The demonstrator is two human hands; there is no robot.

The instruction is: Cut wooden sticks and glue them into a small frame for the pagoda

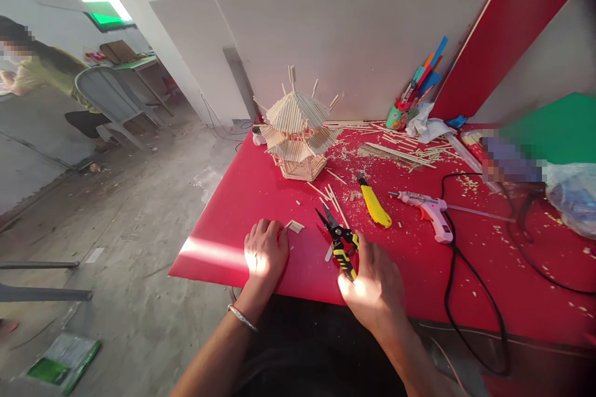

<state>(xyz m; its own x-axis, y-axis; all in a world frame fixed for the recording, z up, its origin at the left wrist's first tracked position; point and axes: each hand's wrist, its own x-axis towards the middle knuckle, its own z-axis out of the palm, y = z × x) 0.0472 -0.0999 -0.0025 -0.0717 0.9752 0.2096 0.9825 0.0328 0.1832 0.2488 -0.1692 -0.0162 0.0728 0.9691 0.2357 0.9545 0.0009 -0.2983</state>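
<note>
- Left hand: palm down at the near edge, fingers together and slightly curled; whether anything is under them, cannot tell.
- Right hand: closed around the handles of black-and-yellow cutters with pointed dark metal blades, blades parted, long axis running away from the person and leaning left.
- Small flat panel of pale wooden sticks: on the red-covered table, between the left hand and the blades; nearer the left hand, just beside its fingertips, contact uncertain. The blade tips lie to its right, a little farther out.
- Loose thin pale sticks: just beyond the blades.
- Yellow-handled utility knife: right of those sticks.
- Pink glue gun: farther right, on its side, black cord trailing.
- Tiered pavilion model of pale round sticks: upright, beyond the panel.
- Green patterned pen holder: at the back.
</note>
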